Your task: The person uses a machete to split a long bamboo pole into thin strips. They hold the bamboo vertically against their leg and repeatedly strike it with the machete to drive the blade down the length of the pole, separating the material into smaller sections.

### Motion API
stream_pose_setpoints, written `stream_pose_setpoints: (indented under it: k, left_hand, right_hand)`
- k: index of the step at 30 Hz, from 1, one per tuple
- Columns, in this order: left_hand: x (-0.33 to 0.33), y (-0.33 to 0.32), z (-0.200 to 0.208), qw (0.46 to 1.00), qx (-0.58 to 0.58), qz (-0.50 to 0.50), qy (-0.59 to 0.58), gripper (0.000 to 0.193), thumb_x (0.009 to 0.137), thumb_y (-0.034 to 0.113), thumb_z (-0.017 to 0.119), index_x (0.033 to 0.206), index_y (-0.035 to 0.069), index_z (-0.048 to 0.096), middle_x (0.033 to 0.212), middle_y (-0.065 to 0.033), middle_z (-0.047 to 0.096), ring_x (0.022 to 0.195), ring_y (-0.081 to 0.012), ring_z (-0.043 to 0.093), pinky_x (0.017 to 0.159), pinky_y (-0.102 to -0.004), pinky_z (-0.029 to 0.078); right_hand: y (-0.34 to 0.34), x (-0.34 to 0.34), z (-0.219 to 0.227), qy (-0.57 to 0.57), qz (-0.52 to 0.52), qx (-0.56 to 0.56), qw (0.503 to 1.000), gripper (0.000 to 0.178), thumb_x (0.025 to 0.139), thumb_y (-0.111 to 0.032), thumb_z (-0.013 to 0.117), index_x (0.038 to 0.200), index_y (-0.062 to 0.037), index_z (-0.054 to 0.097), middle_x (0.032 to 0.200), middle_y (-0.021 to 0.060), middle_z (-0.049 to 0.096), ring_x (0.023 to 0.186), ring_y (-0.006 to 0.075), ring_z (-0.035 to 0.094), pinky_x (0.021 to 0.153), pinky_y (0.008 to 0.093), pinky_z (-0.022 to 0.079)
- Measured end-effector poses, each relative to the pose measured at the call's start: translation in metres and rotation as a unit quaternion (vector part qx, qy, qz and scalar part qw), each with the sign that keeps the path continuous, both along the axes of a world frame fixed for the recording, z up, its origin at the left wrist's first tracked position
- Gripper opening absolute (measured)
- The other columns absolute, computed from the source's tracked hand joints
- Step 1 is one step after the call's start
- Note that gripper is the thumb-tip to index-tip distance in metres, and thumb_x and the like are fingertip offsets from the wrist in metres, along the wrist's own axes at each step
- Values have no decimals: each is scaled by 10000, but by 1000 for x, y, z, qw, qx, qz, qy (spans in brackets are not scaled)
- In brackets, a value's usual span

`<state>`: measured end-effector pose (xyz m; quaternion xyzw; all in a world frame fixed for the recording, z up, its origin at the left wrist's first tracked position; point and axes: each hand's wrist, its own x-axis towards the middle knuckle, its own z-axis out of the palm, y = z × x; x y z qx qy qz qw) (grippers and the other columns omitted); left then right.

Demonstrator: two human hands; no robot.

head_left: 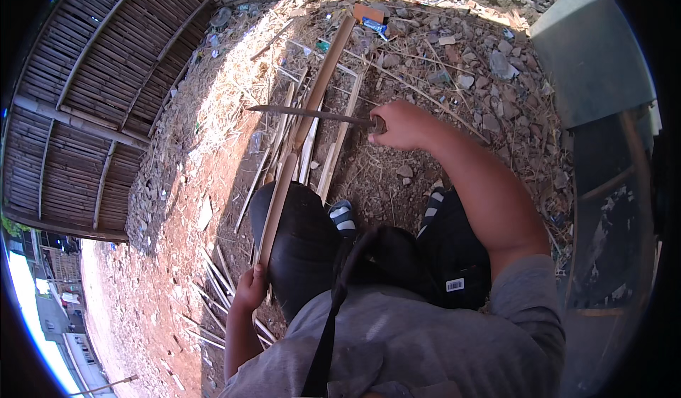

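Note:
My left hand (251, 287) is closed round the near end of a long split bamboo piece (276, 210), which lies along my left thigh. Its hollow side faces up, and it seems to run on past a joint toward the far rubble. In my right hand (399, 125) is the handle of a machete (306, 112), fingers wrapped round it. The long dark blade points left and crosses above the bamboo; whether it touches is hard to tell. Under and beside it lie several more split bamboo strips (342, 132) on the ground.
Thin bamboo strips (220, 284) lie left of my leg. Broken stones (489, 103) and litter cover the far right ground. A slatted bamboo wall (92, 64) stands left, a grey panel (592, 50) right. My sandalled feet (343, 217) are just ahead.

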<state>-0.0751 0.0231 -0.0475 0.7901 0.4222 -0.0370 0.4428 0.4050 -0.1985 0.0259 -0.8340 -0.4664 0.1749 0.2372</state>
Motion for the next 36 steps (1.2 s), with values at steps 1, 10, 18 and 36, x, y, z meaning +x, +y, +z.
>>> stream_pose_setpoints:
  k: [1, 10, 18, 36]
  left_hand:
    - [0, 1, -1, 1000, 0, -2, 4, 681, 1033, 601, 377, 809, 3, 613, 647, -33, 563, 630, -142, 528, 588, -332, 423]
    - [1, -1, 1, 999, 34, -13, 3, 672, 1040, 579, 379, 805, -8, 606, 649, -47, 566, 633, -151, 530, 594, -344, 429]
    - [8, -4, 4, 999, 32, 1, 17, 672, 1045, 570, 375, 795, -9, 605, 648, -43, 561, 627, -145, 522, 591, -344, 426]
    - [8, -7, 6, 1000, 6, 15, 0, 677, 1031, 607, 381, 812, 6, 604, 642, -14, 553, 609, -127, 510, 563, -326, 411]
  right_hand:
    - [3, -7, 1, -3, 24, -19, 1000, 332, 833, -353, 748, 1019, -84, 691, 934, 146, 698, 932, 344, 683, 808, 469, 537]
    - [3, 5, 3, -51, -5, -4, 999, 314, 835, -373, 748, 958, -90, 689, 859, 133, 690, 892, 342, 687, 781, 476, 536]
    - [-13, 33, -8, 5, -89, 38, 995, 393, 850, -389, 734, 1029, -42, 688, 907, 170, 689, 905, 357, 679, 792, 461, 524]
    - [-1, 14, -4, -23, -81, 40, 996, 492, 847, -416, 759, 1149, -35, 684, 878, 159, 706, 842, 320, 694, 757, 442, 532]
